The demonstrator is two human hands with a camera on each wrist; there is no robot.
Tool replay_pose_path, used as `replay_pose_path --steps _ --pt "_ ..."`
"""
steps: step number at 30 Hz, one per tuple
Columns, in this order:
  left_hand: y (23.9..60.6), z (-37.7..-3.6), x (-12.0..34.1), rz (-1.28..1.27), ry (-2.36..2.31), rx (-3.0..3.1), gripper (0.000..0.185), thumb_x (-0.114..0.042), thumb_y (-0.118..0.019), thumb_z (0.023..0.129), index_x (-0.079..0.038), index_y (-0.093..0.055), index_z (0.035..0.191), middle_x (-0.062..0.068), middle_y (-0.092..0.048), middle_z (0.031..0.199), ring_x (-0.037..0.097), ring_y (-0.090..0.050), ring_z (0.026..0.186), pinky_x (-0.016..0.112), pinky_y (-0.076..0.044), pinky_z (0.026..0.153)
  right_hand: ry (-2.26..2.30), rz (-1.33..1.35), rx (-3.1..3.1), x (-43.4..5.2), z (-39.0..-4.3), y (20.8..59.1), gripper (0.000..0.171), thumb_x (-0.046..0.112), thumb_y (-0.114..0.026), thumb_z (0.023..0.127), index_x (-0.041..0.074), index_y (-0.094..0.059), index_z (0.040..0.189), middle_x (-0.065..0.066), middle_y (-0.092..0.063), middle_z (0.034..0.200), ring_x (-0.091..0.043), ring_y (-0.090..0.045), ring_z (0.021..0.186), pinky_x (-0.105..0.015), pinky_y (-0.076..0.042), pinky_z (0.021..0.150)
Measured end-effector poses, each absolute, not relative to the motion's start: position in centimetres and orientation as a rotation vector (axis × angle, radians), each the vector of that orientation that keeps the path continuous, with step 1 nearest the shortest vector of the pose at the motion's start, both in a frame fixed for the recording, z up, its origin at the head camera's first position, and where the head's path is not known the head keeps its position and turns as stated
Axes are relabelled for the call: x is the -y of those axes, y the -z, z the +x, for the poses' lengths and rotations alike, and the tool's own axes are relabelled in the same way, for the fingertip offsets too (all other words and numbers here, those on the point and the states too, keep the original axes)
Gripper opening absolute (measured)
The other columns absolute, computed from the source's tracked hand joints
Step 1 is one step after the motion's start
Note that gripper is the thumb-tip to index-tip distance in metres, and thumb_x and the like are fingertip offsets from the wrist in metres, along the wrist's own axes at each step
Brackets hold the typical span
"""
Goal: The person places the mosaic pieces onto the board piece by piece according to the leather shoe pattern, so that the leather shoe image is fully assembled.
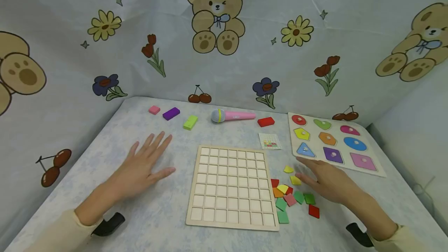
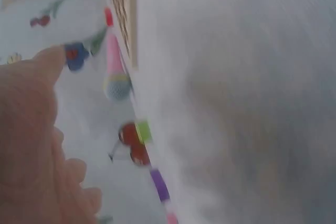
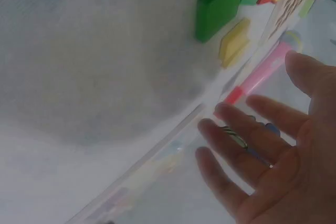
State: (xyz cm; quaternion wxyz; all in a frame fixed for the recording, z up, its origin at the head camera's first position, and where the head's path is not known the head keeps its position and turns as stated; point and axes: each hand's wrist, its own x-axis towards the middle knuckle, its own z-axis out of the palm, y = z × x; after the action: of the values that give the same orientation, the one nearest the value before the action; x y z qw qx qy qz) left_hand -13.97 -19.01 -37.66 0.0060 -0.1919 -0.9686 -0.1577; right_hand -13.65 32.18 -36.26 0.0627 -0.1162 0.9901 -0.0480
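Observation:
A wooden grid board (image 1: 232,187) with empty square cells lies in the middle of the table. My left hand (image 1: 145,164) lies flat and open on the cloth to its left, fingers spread, holding nothing. My right hand (image 1: 323,180) hovers open just right of the board, its fingertips (image 3: 210,129) over a yellow tile (image 1: 295,180) at the edge of a heap of several coloured tiles (image 1: 290,199). Green and yellow tiles (image 3: 223,17) show in the right wrist view. The left wrist view is blurred, showing only the board's edge (image 2: 126,14).
A shape-peg puzzle board (image 1: 332,143) lies at the right rear, a small pattern card (image 1: 270,141) beside it. Behind the grid lie a pink toy microphone (image 1: 232,116), red (image 1: 266,121), green (image 1: 190,122), purple (image 1: 171,113) and pink (image 1: 154,109) blocks. Printed cloth walls enclose the table.

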Motion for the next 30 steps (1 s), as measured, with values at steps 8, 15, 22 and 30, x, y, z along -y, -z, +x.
replay_pose_path --steps 8,15,22,30 --pt "39.5 -13.5 15.4 -0.896 0.789 3.102 0.117 -0.068 -0.07 0.08 -0.026 0.002 0.162 0.009 -0.002 0.169 0.039 -0.002 0.155 0.071 -0.002 0.115 0.381 -0.569 -2.844 -28.9 -13.2 36.7 0.037 0.047 -0.074 0.089 0.023 -0.072 0.117 0.011 -0.069 0.105 -0.014 -0.064 0.101 -0.037 -0.057 0.085" --pt "39.9 -14.1 14.2 -0.985 0.877 3.211 0.123 -0.069 -0.073 0.076 -0.016 -0.003 0.163 0.014 -0.002 0.169 0.041 0.004 0.154 0.07 0.001 0.115 0.404 -0.647 -2.811 -28.5 -13.0 37.1 0.028 0.039 -0.078 0.087 0.024 -0.072 0.11 0.018 -0.066 0.094 -0.001 -0.057 0.083 -0.023 -0.053 0.073" --pt "40.1 -14.6 14.2 -1.045 0.843 3.266 0.112 -0.067 -0.072 0.079 -0.02 -0.013 0.162 0.015 0.0 0.168 0.042 0.008 0.154 0.07 0.004 0.115 0.368 -0.605 -2.863 -28.6 -12.8 37.4 0.022 0.032 -0.078 0.088 0.023 -0.074 0.107 0.018 -0.066 0.091 -0.001 -0.057 0.08 -0.022 -0.053 0.072" --pt "40.2 -14.9 14.4 -1.067 0.826 3.299 0.111 -0.066 -0.07 0.082 -0.019 -0.011 0.163 0.015 0.004 0.168 0.042 0.012 0.153 0.071 0.007 0.114 0.396 -0.555 -2.928 -25.9 -13.4 36.7 0.017 0.03 -0.078 0.088 0.024 -0.073 0.104 0.016 -0.064 0.089 -0.006 -0.057 0.082 -0.022 -0.051 0.07"
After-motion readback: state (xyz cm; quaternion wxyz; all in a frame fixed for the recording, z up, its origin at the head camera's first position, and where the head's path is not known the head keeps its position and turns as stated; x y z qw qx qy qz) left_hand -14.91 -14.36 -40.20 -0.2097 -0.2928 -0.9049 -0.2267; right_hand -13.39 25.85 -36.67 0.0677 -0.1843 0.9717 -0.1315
